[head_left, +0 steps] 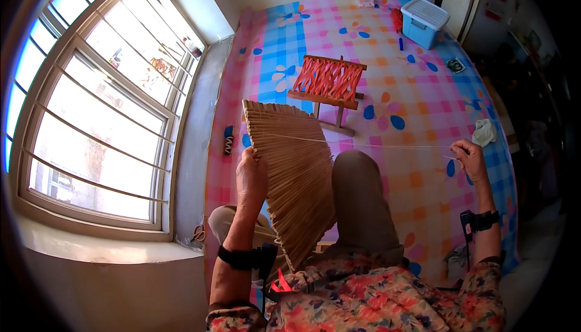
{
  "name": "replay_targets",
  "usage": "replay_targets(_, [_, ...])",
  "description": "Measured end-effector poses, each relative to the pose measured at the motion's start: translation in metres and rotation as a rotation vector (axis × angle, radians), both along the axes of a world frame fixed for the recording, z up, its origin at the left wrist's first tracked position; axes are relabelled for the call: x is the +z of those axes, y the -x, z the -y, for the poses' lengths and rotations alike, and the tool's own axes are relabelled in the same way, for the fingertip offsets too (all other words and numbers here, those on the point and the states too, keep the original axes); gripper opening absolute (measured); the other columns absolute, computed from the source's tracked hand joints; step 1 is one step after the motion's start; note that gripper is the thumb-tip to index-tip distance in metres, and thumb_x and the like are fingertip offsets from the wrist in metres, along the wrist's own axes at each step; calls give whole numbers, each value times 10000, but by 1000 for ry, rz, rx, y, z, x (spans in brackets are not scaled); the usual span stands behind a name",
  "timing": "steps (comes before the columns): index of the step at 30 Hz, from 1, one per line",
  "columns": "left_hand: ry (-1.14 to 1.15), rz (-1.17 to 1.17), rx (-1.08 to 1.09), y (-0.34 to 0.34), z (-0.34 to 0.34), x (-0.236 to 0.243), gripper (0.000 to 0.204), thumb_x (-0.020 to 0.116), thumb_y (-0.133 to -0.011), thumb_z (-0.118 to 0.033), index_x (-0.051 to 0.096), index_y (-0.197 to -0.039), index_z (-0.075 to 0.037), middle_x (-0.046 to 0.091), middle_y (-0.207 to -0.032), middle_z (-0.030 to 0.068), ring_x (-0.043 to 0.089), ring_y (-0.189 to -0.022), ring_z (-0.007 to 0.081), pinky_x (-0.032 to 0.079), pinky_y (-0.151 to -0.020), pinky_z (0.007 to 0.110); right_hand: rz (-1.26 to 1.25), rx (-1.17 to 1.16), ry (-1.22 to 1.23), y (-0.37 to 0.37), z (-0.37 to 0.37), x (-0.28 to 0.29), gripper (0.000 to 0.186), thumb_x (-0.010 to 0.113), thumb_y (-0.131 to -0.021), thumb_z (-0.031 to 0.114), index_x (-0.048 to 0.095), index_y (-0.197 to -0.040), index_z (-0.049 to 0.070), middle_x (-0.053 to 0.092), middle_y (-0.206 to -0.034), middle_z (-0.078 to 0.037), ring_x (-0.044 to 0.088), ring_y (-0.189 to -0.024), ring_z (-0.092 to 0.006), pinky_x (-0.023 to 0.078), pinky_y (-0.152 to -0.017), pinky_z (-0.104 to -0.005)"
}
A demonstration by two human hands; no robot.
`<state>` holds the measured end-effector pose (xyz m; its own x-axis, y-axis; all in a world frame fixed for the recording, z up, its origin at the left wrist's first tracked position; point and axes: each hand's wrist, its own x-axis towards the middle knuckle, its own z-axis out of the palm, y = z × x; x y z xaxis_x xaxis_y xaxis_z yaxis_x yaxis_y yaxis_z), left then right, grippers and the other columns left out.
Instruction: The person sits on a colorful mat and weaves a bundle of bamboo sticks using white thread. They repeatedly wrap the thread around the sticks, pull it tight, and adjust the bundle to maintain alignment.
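A fan-shaped mat of tan plant stalks, laid side by side, stands tilted across my lap. My left hand is closed around its left edge, fingers partly hidden behind the stalks. A thin white thread runs almost level from the mat's upper part out to the right. At its far end my right hand pinches the thread, stretched out well away from the mat. A short pale bit sticks out from those fingers, too small to tell whether it is a needle or the thread's end.
Beyond my knees stands a small wooden folding stool with a red woven seat. A blue storage box with a white lid is at the back right. A white cloth lies beside my right hand. Scissors rest by the window at left.
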<state>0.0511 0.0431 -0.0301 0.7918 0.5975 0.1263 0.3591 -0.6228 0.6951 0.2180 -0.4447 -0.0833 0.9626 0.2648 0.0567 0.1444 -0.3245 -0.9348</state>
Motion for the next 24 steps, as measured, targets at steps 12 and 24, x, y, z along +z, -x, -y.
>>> replay_targets(12, [-3,-177,80,12,-41,-30,436,612,-855,-176,501,-1223,29,635,-1055,229,634,-934,359,493,-801,431,232,337,90,34,-110,63,70,650,-877,79,664,-885,11,537,-699,14,469,-607,-63,367,-516,-232])
replay_targets(24, [345,-68,-915,9,70,47,490,612,-810,11,492,-1281,-39,543,-1256,163,558,-1125,301,478,-919,357,277,737,-35,86,-219,69,129,692,-828,56,664,-953,37,567,-744,-90,574,-657,-233,441,-564,-328])
